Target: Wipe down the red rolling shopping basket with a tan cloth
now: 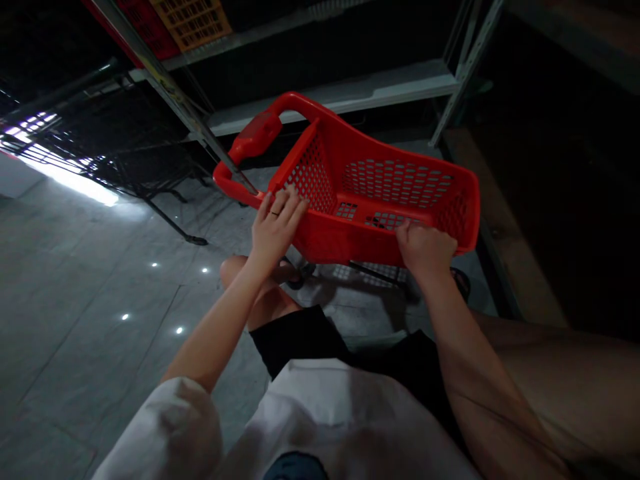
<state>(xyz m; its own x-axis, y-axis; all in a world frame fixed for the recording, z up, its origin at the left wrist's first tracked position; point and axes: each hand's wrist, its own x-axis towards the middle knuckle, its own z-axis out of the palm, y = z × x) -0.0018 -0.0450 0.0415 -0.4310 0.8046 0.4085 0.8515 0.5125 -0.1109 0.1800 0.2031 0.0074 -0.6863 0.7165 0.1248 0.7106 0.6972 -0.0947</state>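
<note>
A red plastic shopping basket (400, 180) with perforated walls and a curved handle at its far left end sits low in front of my knees. My left hand (275, 227), a ring on one finger, lies on the basket's near left corner with the fingers stretched over the rim. My right hand (425, 248) is closed around the near rim further right, fingers curled over the edge. The basket looks empty inside. Small wheels show under it.
Grey metal shelving (350, 93) stands behind the basket, with orange and red crates (190, 20) on top at the left. A dark wire rack (125, 160) stands at the left on the glossy tiled floor (100, 300). A dark wall or counter runs along the right.
</note>
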